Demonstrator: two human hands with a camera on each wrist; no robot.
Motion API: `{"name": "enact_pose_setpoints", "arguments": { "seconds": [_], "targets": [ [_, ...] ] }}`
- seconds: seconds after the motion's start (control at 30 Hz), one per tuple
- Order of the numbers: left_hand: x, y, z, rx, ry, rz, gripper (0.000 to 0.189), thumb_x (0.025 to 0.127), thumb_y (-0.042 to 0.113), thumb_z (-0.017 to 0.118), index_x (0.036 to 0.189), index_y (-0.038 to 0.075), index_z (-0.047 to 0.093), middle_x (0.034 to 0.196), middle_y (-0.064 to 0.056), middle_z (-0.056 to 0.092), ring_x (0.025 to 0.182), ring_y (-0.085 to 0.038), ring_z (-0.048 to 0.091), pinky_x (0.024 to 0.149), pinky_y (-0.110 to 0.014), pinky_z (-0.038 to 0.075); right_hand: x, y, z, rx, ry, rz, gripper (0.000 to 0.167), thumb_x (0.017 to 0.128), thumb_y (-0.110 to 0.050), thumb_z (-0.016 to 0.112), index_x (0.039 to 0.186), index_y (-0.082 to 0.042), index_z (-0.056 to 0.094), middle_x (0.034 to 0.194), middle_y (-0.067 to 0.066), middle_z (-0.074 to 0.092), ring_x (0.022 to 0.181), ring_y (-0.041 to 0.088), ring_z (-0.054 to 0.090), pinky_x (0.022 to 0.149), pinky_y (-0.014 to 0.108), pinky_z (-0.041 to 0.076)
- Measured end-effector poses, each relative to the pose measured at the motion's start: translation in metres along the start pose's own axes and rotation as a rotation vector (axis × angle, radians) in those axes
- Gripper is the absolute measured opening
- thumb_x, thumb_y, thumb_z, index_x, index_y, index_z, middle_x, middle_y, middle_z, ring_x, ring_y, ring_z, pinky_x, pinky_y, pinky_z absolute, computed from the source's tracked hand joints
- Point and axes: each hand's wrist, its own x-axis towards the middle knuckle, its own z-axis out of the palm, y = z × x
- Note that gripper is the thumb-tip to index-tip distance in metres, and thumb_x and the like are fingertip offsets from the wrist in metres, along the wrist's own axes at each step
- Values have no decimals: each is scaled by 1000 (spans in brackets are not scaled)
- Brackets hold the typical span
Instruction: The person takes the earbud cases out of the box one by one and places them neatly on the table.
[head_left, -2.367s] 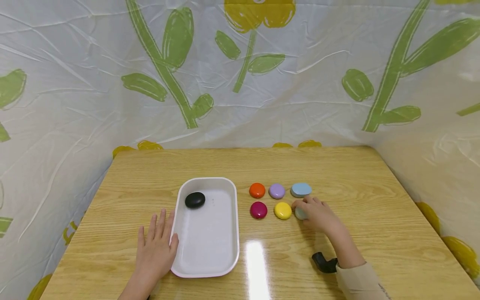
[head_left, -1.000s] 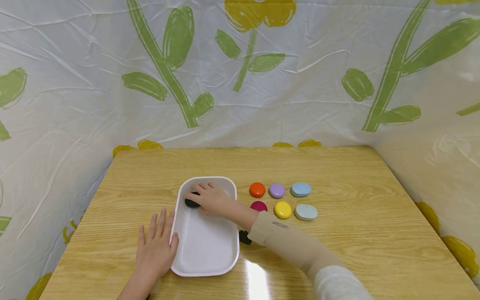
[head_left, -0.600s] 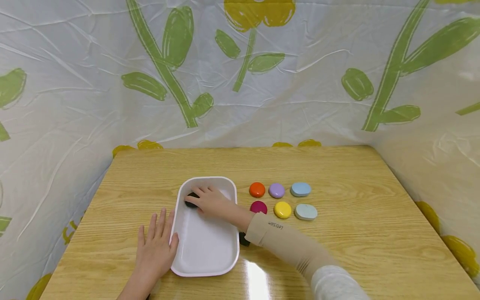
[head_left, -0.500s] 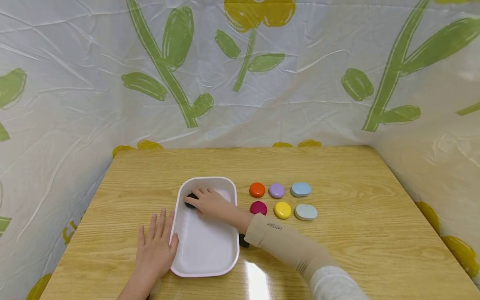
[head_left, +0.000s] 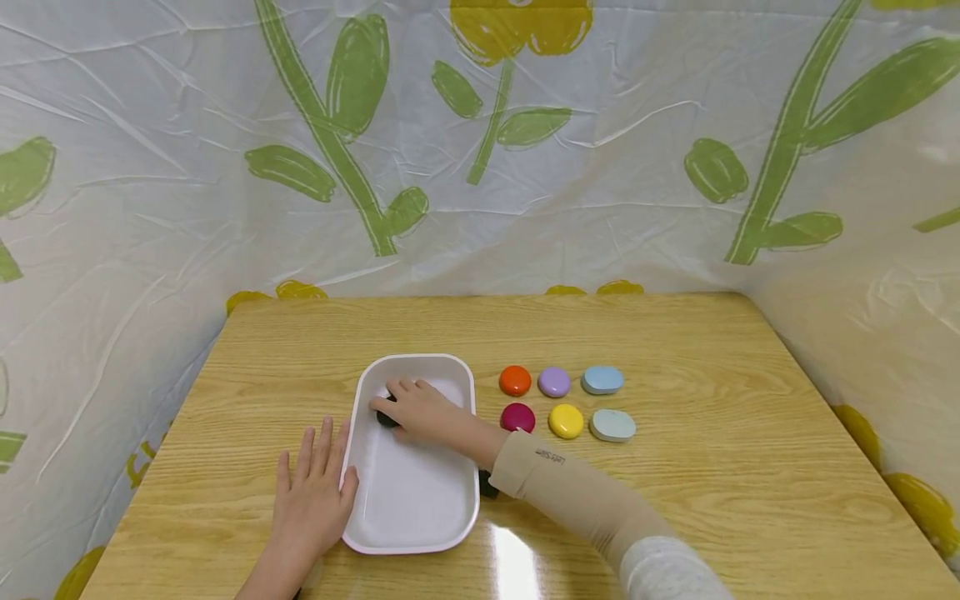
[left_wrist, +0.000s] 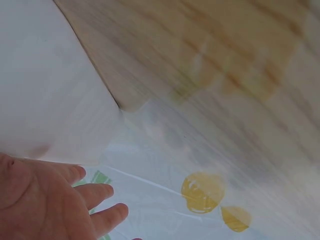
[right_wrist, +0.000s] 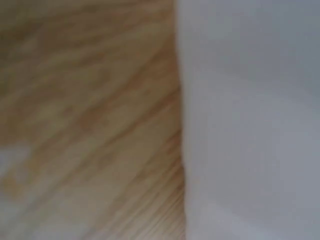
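In the head view, a white tray (head_left: 411, 500) sits left of centre on the wooden table. My right hand (head_left: 423, 411) reaches into its far left part and grips a smooth black oval piece (head_left: 386, 414), partly hidden under the fingers. My left hand (head_left: 313, 492) lies flat with spread fingers along the tray's left side, thumb at the rim. The left wrist view shows the fingers (left_wrist: 102, 192) stretched out beside the tray wall (left_wrist: 50, 85). Only the pale tray side (right_wrist: 250, 130) and wood grain fill the blurred right wrist view.
Right of the tray, two rows of smooth pieces lie on the table (head_left: 675, 350): orange (head_left: 515, 381), lilac (head_left: 554, 382) and blue (head_left: 602, 380) behind; crimson (head_left: 517, 417), yellow (head_left: 566, 422) and pale grey-green (head_left: 612, 425) in front. A flower-printed sheet (head_left: 600, 200) surrounds the table.
My right hand has left the pale grey-green piece, crossed left into the tray and taken hold of the black piece, which has shifted slightly nearer me. My left hand stays put.
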Motion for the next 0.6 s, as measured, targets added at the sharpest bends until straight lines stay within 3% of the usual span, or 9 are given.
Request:
{"name": "enact_pose_setpoints", "arguments": {
  "seconds": [0.27, 0.4, 0.6],
  "targets": [
    [1, 1, 1, 9, -5, -2, 56, 96, 29, 38, 145, 8, 23, 150, -18, 15, 137, -38, 9, 105, -61, 4, -19, 12, -22, 136, 68, 35, 45, 87, -33, 61, 127, -24, 43, 115, 7, 48, 100, 20, 49, 84, 35, 45],
    [1, 1, 0, 5, -2, 1, 56, 96, 29, 37, 145, 8, 22, 150, -18, 15, 137, -38, 9, 105, -61, 4, -39, 19, -41, 184, 127, 48, 43, 85, -30, 63, 125, -24, 46, 114, 9, 48, 98, 23, 49, 85, 38, 44],
    [0, 0, -1, 4, -5, 2, 56, 96, 30, 36, 145, 8, 22, 151, -18, 15, 137, -39, 9, 105, -61, 4, -76, 27, -57, 192, 180, 98, 38, 84, -28, 62, 119, -23, 49, 108, 7, 48, 91, 20, 47, 78, 33, 44]
  ]
}}
